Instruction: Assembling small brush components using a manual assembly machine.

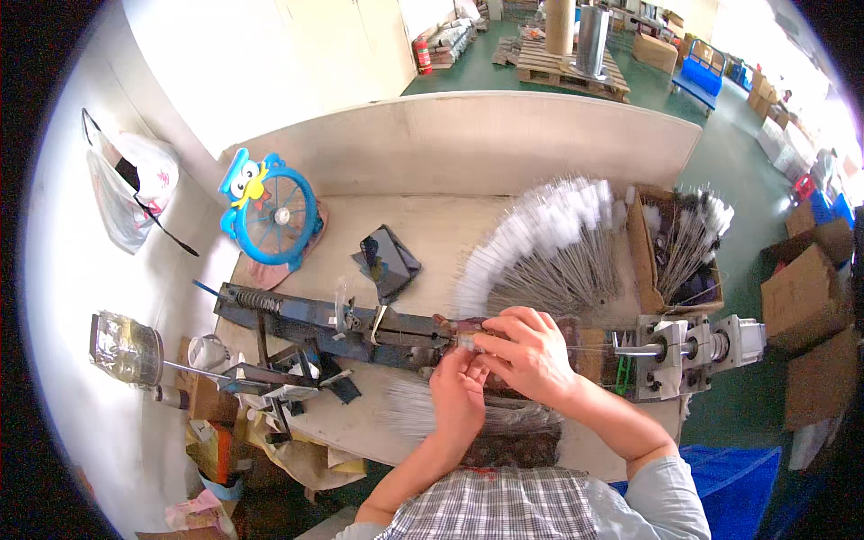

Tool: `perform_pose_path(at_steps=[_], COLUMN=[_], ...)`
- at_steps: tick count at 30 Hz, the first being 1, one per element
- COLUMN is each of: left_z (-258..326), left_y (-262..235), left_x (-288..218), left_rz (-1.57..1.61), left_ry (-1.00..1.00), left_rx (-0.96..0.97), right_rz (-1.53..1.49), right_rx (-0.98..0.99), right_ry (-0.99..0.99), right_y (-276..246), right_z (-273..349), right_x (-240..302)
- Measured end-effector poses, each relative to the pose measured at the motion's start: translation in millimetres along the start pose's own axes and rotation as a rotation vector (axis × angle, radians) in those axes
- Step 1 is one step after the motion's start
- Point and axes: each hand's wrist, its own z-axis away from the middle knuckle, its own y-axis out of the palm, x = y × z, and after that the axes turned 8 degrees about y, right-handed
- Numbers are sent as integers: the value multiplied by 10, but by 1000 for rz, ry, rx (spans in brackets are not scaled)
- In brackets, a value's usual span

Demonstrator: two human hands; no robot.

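My left hand (459,389) is closed in a pinch at the middle of a long bench machine (310,315). Beside it, my right hand (531,357) bends over the same spot, its thumb and fingers drawn together. A small pale piece shows at the fingertips, too small and covered to name. Thin wires (589,347) run from near my right hand toward a metal spindle unit (679,348) on the right. Behind the hands lies a fanned pile of wire-stemmed brushes (562,243) with white bristle heads. More white bristles (409,405) lie on the near side, partly hidden by my left arm.
A cardboard box (646,252) of wire brushes stands at the back right. A blue cartoon-shaped fan (277,216) and a dark phone-like device (387,261) are at the back left. A low board (468,139) edges the table. Cartons (805,297) stand on the floor at right.
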Motion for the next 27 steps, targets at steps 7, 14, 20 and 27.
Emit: perform_pose_path(at_steps=[7, 14, 20, 27], left_z=[-10, 14, -5, 18], left_y=[7, 56, -9, 61], left_x=[-11, 10, 33, 4], left_rz=[17, -39, -68, 17], left_ry=[16, 48, 59, 33], left_rx=[17, 11, 24, 13], right_rz=[42, 41, 48, 29], right_rx=[-49, -59, -44, -35], right_ry=[17, -19, -20, -39], right_y=[92, -8, -4, 26], right_z=[32, 45, 35, 24], right_x=[26, 14, -3, -51])
